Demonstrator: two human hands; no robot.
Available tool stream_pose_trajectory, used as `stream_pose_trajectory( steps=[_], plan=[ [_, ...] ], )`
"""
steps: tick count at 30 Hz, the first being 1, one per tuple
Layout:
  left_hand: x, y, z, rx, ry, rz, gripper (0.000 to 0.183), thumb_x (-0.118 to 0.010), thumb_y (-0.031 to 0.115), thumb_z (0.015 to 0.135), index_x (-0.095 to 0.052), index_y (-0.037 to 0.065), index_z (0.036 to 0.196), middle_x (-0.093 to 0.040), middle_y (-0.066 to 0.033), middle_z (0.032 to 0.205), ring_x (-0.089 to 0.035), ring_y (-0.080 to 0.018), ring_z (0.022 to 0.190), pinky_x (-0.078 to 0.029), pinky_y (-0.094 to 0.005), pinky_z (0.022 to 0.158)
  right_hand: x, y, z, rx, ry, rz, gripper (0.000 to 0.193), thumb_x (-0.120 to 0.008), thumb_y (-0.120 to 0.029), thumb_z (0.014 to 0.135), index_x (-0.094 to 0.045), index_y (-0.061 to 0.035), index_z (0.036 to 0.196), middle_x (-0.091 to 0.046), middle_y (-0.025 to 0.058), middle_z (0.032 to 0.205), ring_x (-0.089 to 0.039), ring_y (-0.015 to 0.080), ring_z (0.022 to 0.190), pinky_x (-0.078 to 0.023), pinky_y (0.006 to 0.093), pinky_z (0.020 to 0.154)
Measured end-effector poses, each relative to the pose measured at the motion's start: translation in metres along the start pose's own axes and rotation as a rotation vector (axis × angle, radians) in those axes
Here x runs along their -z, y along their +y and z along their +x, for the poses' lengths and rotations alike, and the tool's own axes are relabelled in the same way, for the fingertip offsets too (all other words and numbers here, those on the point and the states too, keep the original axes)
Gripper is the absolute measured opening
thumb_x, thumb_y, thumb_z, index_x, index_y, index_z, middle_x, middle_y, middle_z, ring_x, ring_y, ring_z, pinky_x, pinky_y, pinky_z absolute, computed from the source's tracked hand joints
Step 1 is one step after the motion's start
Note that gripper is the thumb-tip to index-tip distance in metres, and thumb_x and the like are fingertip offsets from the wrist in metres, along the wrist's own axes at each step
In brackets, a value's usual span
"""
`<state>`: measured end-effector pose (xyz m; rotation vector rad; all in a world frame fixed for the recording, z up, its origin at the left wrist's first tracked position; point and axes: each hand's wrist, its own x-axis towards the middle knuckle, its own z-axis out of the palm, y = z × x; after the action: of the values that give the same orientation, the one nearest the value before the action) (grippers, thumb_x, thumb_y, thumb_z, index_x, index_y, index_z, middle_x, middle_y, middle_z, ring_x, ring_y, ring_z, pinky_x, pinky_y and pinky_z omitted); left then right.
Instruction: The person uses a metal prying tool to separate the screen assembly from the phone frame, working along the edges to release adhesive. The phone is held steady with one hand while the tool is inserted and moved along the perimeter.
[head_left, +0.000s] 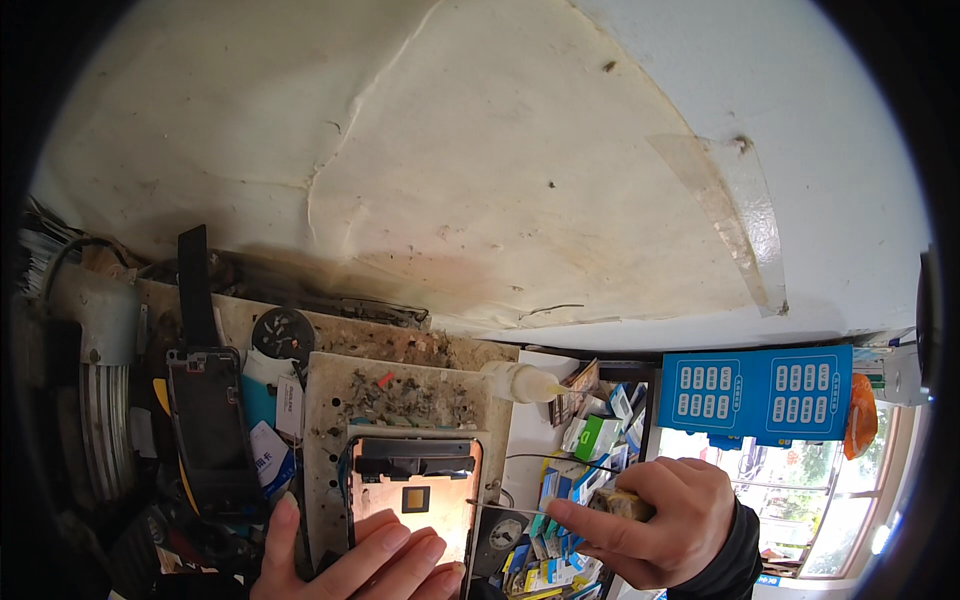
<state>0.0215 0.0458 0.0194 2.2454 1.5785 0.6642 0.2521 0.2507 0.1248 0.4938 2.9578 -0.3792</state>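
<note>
Head view: rested left hand (pixel 370 565), loosely spread, upon the phone panel (pixel 447 497) at lower centre; clasped a thin metal tool (pixel 515 509) in curled right hand (pixel 650 522), tip at the panel's right edge.

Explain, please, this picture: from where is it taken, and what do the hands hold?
No machine here: a person works with two bare hands. The single picture comes from a fisheye camera on their head. The left hand rests on a phone-shaped panel with a copper-coloured face, lying on a pale slab with scattered bits. The right hand holds a thin tool, tip at the panel's right edge. A dark phone part is to the left; a white bottle is beyond the panel.
</note>
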Motion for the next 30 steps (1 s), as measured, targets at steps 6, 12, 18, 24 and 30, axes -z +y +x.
stream_pose_trajectory(
  steps=[6,12,18,24,30],
  plan=[
    [-0.0005,0.0005,-0.0003,0.004,0.001,0.001,0.082,-0.035,0.079,0.098,-0.061,0.018,0.146,-0.054,-0.0067,0.154,-0.044,-0.0277,0.149,-0.009,-0.0764,0.120,-0.0010,0.0007,-0.0013,-0.075,-0.076,-0.084,0.056,-0.088,-0.033,0.066,-0.080,-0.0296,0.122,-0.057,0.0054,0.073,-0.055,0.0169,0.052,-0.042,0.0310,0.046],
    [0.0007,0.0013,-0.0001,0.010,-0.008,0.004,0.081,-0.036,0.078,0.098,-0.061,0.018,0.146,-0.054,-0.0069,0.154,-0.044,-0.0279,0.149,-0.011,-0.0772,0.119,-0.0038,0.0028,-0.0036,-0.084,-0.068,-0.043,0.058,-0.088,-0.033,0.065,-0.079,-0.0290,0.123,-0.057,0.0052,0.073,-0.054,0.0167,0.050,-0.042,0.0303,0.045],
    [0.0013,0.0024,0.0005,0.020,-0.016,-0.007,0.080,-0.038,0.078,0.097,-0.061,0.018,0.146,-0.054,-0.0069,0.154,-0.044,-0.0282,0.149,-0.011,-0.0782,0.118,-0.0060,0.0021,-0.0059,-0.062,-0.052,-0.033,0.059,-0.088,-0.032,0.064,-0.080,-0.0284,0.122,-0.057,0.0043,0.073,-0.055,0.0158,0.051,-0.042,0.0301,0.045],
    [-0.0001,0.0034,0.0008,0.030,0.010,-0.001,0.079,-0.039,0.078,0.098,-0.060,0.018,0.145,-0.055,-0.0048,0.153,-0.045,-0.0276,0.148,-0.010,-0.0779,0.118,-0.0079,0.0009,-0.0071,-0.055,-0.051,-0.014,0.054,-0.085,-0.033,0.067,-0.080,-0.0309,0.121,-0.055,0.0029,0.073,-0.052,0.0150,0.050,-0.041,0.0296,0.045],
    [0.0016,0.0056,0.0019,0.043,0.004,0.014,0.079,-0.038,0.077,0.098,-0.059,0.018,0.146,-0.055,-0.0041,0.153,-0.046,-0.0272,0.147,-0.010,-0.0781,0.119,-0.0077,-0.0003,-0.0092,0.028,0.006,0.031,0.046,-0.077,-0.025,0.082,-0.077,-0.0241,0.128,-0.054,0.0075,0.077,-0.053,0.0225,0.056,-0.043,0.0348,0.049]
  ],
)
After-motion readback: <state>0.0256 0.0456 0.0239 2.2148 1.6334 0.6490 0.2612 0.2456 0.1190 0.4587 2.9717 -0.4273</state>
